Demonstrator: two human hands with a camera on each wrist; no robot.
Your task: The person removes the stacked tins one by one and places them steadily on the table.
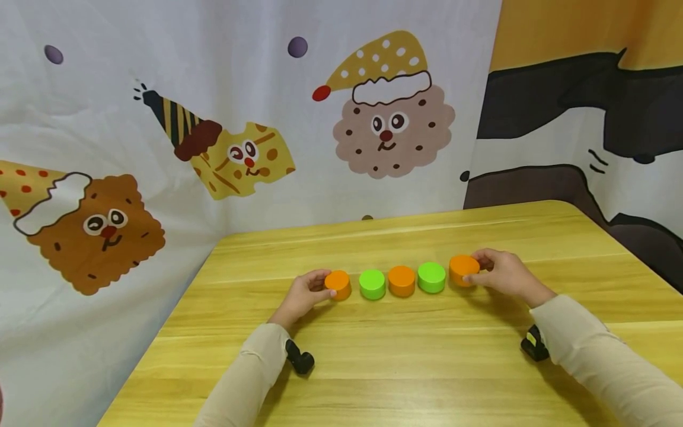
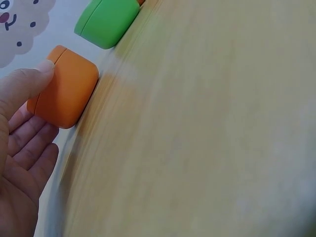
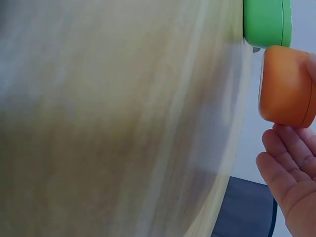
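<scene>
Small round lidded boxes stand in a row on the wooden table. My left hand (image 1: 305, 296) pinches the orange box at the left end (image 1: 338, 286) between thumb and fingers; a seam runs below its lid in the left wrist view. With thumb and fingers my right hand (image 1: 504, 273) grips the orange box at the right end (image 1: 463, 271), whose bottom shows a little off the table (image 3: 148, 123) in the right wrist view. Between the hands sit a green box (image 1: 372, 284), another orange box (image 1: 401, 281) and a second green box (image 1: 431, 277).
A white cloth (image 1: 256, 59) printed with cartoon biscuits and cheese hangs behind the table's far edge. Black wrist devices (image 1: 300, 357) are worn at both sleeves. To the right, the cloth has a dark and orange print (image 1: 581, 89).
</scene>
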